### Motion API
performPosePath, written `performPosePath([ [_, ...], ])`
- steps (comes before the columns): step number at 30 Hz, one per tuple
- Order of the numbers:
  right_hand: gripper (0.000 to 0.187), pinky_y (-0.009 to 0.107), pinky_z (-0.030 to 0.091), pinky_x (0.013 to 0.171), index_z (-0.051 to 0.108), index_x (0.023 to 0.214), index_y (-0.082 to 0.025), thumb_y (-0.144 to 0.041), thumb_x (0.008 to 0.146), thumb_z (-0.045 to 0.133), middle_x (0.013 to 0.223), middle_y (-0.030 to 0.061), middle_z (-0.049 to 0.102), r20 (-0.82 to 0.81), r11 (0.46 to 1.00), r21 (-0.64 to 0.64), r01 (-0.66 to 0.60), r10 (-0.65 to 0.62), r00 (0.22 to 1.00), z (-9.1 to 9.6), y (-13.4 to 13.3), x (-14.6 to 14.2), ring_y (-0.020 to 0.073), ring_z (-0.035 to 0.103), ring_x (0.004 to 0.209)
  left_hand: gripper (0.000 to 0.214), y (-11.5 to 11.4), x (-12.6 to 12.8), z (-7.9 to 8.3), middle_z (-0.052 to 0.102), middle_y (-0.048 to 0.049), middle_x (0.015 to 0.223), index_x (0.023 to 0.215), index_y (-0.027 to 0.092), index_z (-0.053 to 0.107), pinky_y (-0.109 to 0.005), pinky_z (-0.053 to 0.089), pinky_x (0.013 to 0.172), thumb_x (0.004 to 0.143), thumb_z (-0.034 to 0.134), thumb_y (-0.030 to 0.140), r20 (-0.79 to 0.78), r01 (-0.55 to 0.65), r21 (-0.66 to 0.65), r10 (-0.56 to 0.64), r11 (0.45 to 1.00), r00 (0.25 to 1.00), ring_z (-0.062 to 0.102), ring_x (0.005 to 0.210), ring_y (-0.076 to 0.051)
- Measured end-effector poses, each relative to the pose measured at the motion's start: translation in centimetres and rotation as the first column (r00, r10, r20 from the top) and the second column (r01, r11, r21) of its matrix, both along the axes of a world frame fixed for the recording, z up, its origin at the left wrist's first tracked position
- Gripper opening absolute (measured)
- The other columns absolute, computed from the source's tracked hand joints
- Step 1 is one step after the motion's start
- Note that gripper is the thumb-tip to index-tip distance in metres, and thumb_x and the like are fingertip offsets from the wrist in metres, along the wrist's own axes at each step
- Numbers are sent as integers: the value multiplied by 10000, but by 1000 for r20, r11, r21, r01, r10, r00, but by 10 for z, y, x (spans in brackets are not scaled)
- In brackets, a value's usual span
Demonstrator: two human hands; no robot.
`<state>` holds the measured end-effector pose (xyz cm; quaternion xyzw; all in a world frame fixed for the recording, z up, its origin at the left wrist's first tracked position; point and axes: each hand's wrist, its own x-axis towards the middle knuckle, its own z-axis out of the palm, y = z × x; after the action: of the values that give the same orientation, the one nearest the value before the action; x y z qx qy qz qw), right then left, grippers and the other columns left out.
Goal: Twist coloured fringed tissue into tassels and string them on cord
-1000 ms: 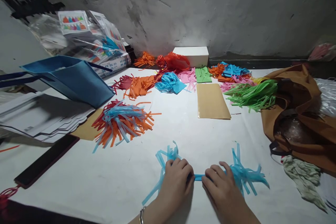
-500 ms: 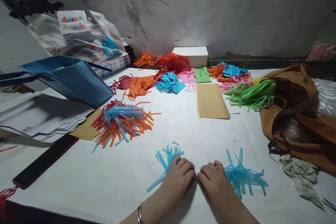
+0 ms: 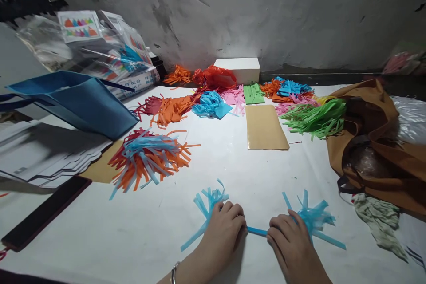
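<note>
A light-blue tissue paper tassel [image 3: 257, 230] lies across the near part of the table, its middle rolled into a thin stem and its fringed strips fanning out at both ends. My left hand [image 3: 225, 229] is closed over the stem's left part, beside the left fringe. Closed over the right part is my right hand [image 3: 290, 238], with the right fringe spreading past its knuckles. Between the hands a short length of stem shows bare. What the fingertips press on is hidden under both hands.
Left of the hands lies a pile of blue, orange and red tassels [image 3: 149, 157]. A tan paper sheet [image 3: 267, 128] lies ahead. Green fringes [image 3: 316, 117] and a brown bag [image 3: 366, 128] are at right. A blue bag [image 3: 76, 102] and black phone-like slab [image 3: 45, 213] are at left.
My hands have moved apart, the right one shifting to the right, so the rolled stem now shows between them. The camera view has shifted slightly.
</note>
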<state>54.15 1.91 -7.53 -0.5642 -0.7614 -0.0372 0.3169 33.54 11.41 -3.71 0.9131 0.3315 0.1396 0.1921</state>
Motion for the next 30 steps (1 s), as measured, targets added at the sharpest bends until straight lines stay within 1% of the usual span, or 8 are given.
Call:
performPosePath([
  [8,178,552,300,1024,545,862,-224,-121,967,445,901,35,636,-14,958,-23,285,-286,958,6,4,-23,255,596,901,125,2,22,19,666,-85,961,873,163,664,-502,406,861,879,549,113,-296,-79,16,81,997,952,588,928,-281],
  [12,295,509,269,1086,609,938,-240,-78,985,368,899,16,641,-67,980,73,186,-181,981,-1,8,-23,215,590,881,119,7,20,13,671,-44,965,862,191,664,-510,368,930,867,623,79,-281,85,158,-37,984,959,581,927,-249],
  [15,318,479,270,1106,624,935,-227,-54,967,359,836,7,627,-21,986,141,86,-84,996,-1,10,-23,200,571,828,128,7,15,0,650,-6,854,791,191,644,-541,262,1044,884,676,110,-226,274,358,-202,893,953,553,867,-215],
  [20,199,482,269,1104,581,817,-208,-70,912,475,769,1,583,133,991,128,34,-51,990,8,17,-26,207,557,795,208,10,16,-12,639,-11,781,705,175,623,-462,325,983,901,678,135,-196,324,460,-261,827,945,539,799,-199],
  [24,289,460,318,1037,547,741,-210,8,882,419,705,1,547,275,982,184,-35,-18,961,11,27,-21,198,505,712,76,13,16,1,695,-44,873,800,168,686,-380,404,831,859,658,129,-130,177,136,-160,975,979,595,828,-204],
  [26,287,462,332,1022,550,749,-205,-15,913,412,704,4,550,289,974,206,-92,29,957,17,29,-15,194,495,707,141,12,14,11,718,-53,910,873,181,727,-346,417,813,895,591,147,-9,82,-151,-84,985,996,618,846,-196],
  [28,275,469,336,1030,577,799,-190,-32,944,404,726,7,571,262,962,226,-153,92,961,30,27,-9,187,510,732,205,10,12,22,723,-47,881,912,187,751,-312,424,778,937,554,237,132,50,-465,13,884,991,614,825,-184],
  [30,256,472,339,1042,613,886,-160,-16,945,409,784,23,617,225,943,254,-215,158,961,49,25,-2,186,549,795,245,6,11,32,672,-14,742,866,171,748,-278,403,686,889,641,389,245,84,-736,149,672,958,558,713,-160],
])
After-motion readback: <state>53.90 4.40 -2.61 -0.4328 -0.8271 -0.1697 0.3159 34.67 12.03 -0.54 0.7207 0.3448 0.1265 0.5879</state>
